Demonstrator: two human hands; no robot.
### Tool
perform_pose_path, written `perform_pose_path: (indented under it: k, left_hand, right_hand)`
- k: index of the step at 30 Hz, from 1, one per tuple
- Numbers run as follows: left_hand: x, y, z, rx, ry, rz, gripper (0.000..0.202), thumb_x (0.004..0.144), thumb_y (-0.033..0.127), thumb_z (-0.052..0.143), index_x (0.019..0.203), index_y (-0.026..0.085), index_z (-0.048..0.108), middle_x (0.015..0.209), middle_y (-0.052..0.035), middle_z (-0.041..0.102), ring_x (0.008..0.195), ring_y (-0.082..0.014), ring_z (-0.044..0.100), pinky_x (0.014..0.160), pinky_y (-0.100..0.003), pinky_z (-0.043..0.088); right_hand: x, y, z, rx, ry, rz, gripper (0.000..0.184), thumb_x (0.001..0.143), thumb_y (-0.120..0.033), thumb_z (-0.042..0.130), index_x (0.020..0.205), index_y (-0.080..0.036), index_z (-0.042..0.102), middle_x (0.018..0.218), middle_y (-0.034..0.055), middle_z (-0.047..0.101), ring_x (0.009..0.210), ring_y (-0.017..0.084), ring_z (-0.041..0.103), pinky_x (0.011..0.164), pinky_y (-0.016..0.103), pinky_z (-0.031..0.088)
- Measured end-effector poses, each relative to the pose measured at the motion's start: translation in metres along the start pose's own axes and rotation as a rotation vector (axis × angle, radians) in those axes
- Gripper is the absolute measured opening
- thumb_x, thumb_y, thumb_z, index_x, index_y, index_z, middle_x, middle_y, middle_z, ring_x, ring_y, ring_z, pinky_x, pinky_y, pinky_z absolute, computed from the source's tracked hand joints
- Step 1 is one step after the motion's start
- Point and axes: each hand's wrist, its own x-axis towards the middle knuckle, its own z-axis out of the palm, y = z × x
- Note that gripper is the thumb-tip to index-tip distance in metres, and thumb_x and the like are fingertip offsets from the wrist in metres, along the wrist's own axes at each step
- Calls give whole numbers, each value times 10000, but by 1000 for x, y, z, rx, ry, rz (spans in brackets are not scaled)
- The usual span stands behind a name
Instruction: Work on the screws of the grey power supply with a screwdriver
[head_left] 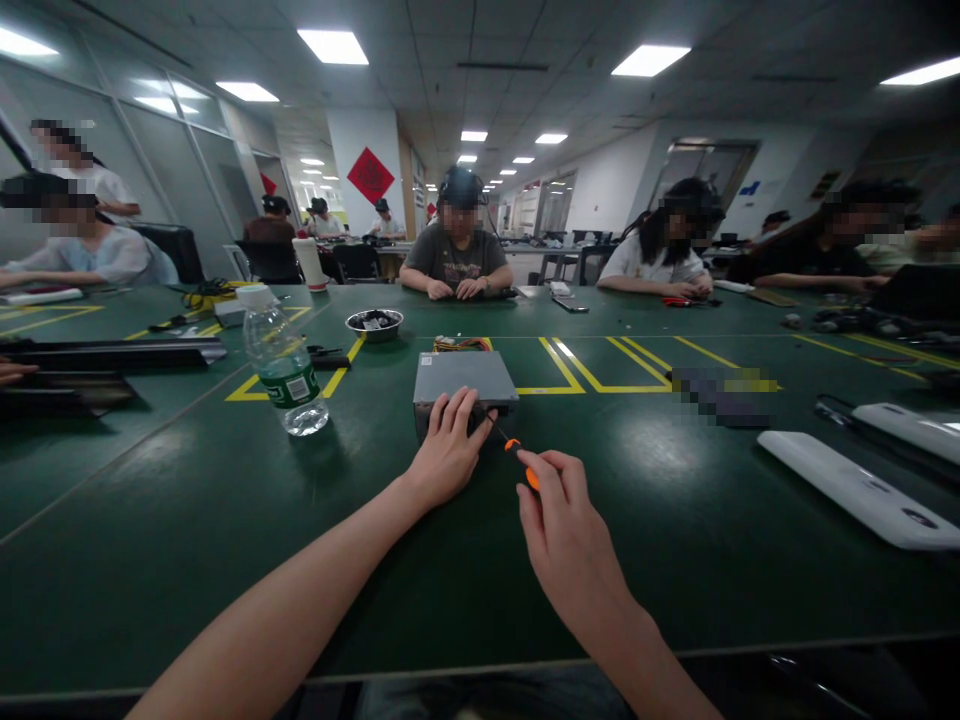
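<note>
In the head view, the grey metal box (466,376) sits on the green table (645,570), right of the bottle (283,368) and apart from it. My left hand (447,447) lies spread against the box, not clasped. Farther right of the bottle, my right hand (568,512) grips the screwdriver (513,447) by its handle (532,479). I'd expect the box stiff, fairly heavy, smooth, best held by opposite sides; the screwdriver light.

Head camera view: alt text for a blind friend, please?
The left hand rests on a gray metal box on a green table; the right hand aims an orange-and-black screwdriver at the box's near side. People sit opposite.
</note>
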Motion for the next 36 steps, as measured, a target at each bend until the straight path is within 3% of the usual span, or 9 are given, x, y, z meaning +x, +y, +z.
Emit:
perform_pose_path:
  k: [5, 9, 16, 19, 24, 27, 32, 36]
  left_hand:
    - [1, 2, -4, -6, 8, 8, 506, 794, 135, 461, 1293, 178, 392, 1379, -188, 250, 1327, -330, 156, 1051, -530, 187]
    - [2, 6, -5, -7, 18, -8, 489, 787, 134, 471, 1271, 164, 414, 1369, -191, 256, 1324, -340, 156, 1054, -537, 182]
    - [2, 10, 4, -7, 62, -41, 487, 776, 93, 469, 1254, 170, 420, 1373, -184, 236, 1324, -341, 150, 1047, -547, 197]
    - [2, 12, 6, 0, 78, -42, 458, 803, 94, 439, 1255, 164, 417, 1389, -189, 217, 1331, -338, 132, 1043, -542, 211]
    - [0, 17, 8, 8, 90, -88, 408, 843, 148, 417, 1250, 155, 434, 1414, -202, 197, 1338, -339, 120, 1038, -544, 205]
    - [0, 19, 8, 7, 90, -100, 404, 846, 181, 427, 1250, 163, 441, 1420, -193, 204, 1341, -334, 119, 1035, -550, 202]
    - [0, 19, 6, 14, 93, -90, 403, 835, 197, 456, 1238, 176, 447, 1414, -176, 232, 1345, -322, 117, 1034, -546, 217]
    - [0, 20, 5, 28, 90, -91, 407, 841, 170, 439, 1248, 176, 436, 1406, -182, 247, 1344, -314, 134, 1034, -542, 218]
  right_hand:
    - [-2, -4, 2, 58, 4, -30, 349, 857, -139, 337, 1196, -157, 417, 1102, 142, 454, 874, 197, 583, 679, 340, 537]
    - [-4, -4, 4, -52, -24, -81, 326, 878, -131, 312, 1177, -170, 436, 1095, 136, 490, 819, 177, 593, 670, 310, 529]
    - [4, -12, -1, -311, -126, -48, 272, 899, -235, 360, 1098, -155, 527, 848, 88, 563, 614, 175, 583, 528, 308, 493]
    - [8, -16, -6, -265, -145, -24, 273, 888, -267, 388, 1099, -156, 521, 871, 94, 562, 652, 186, 596, 550, 315, 499]
    - [8, -19, -5, -138, -109, -79, 365, 817, -98, 383, 1177, -114, 435, 1090, 168, 492, 859, 214, 590, 658, 333, 523]
    - [8, -21, -1, -169, -88, -90, 377, 826, -96, 369, 1201, -114, 407, 996, 138, 520, 771, 200, 592, 603, 320, 524]
    - [9, -21, 0, -234, -103, 36, 246, 888, -236, 374, 1098, -158, 478, 900, 90, 531, 602, 156, 585, 420, 235, 453]
    - [8, -21, -2, -144, -126, 31, 184, 866, -263, 447, 991, -143, 506, 906, 93, 541, 736, 195, 610, 542, 287, 520]
